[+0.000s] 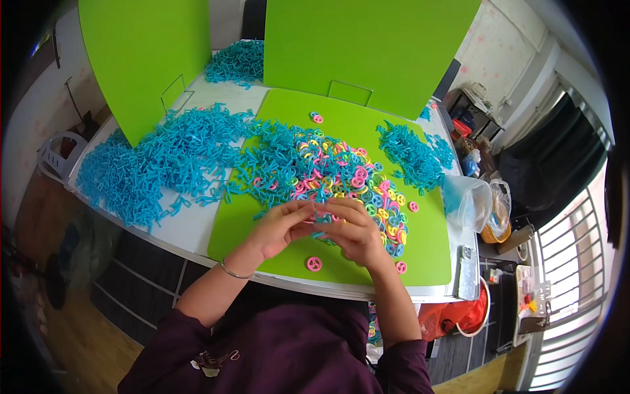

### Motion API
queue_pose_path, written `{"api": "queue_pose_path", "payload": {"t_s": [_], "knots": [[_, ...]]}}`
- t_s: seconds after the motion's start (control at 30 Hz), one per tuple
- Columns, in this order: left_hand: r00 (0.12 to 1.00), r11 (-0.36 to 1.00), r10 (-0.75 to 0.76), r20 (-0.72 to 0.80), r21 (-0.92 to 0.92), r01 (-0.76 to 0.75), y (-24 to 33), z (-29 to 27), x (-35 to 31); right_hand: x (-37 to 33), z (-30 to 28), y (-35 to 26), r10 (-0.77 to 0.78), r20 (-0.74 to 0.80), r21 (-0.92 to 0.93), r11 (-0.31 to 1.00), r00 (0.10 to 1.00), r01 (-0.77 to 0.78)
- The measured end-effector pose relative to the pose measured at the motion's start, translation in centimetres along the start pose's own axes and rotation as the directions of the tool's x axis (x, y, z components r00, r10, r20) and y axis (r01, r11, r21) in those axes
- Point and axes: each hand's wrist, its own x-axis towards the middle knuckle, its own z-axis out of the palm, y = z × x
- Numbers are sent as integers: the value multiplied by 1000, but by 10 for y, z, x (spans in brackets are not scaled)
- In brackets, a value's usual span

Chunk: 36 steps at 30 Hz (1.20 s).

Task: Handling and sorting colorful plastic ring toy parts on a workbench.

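Observation:
My left hand (283,227) and my right hand (354,231) meet over the near part of the green mat, fingertips pinched together. Between them is a small blue plastic piece (319,234), mostly hidden by the fingers; whether another part is joined to it I cannot tell. Just beyond the hands spreads a heap of small plastic wheels (387,205) in pink, yellow, green and blue. Forked blue plastic pieces (269,157) overlap its left side. One pink wheel (314,264) lies alone below my hands, and another pink wheel (401,267) is right of my right wrist.
Large blue heaps (177,148) cover the white table's left side, with a smaller blue pile (410,154) at right. Green panels (367,46) stand at the back and left. A clear plastic bag (467,200) and a phone-like object (467,262) sit along the right edge.

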Motion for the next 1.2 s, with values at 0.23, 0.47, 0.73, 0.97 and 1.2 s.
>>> {"api": "queue_pose_path", "payload": {"t_s": [0.23, 0.47, 0.73, 0.97, 1.2], "knots": [[684, -248, 623, 379, 925, -287, -12, 0, -3, -15, -15, 8, 729, -82, 813, 444, 680, -377], [734, -363, 553, 394, 907, -213, -8, -6, -6, -11, -16, 12, 810, 56, 944, 147, 584, -294], [660, -140, 679, 322, 939, -314, 2, 7, -3, -14, 0, 10, 804, 285, 829, 66, 521, -556], [660, 39, 625, 416, 828, -559, -7, 18, -8, -11, 16, 8, 780, 337, 859, -26, 527, -511], [581, 30, 688, 436, 782, -622, -11, 11, -9, -13, 23, 5, 710, 417, 887, -185, 567, -422]]}}
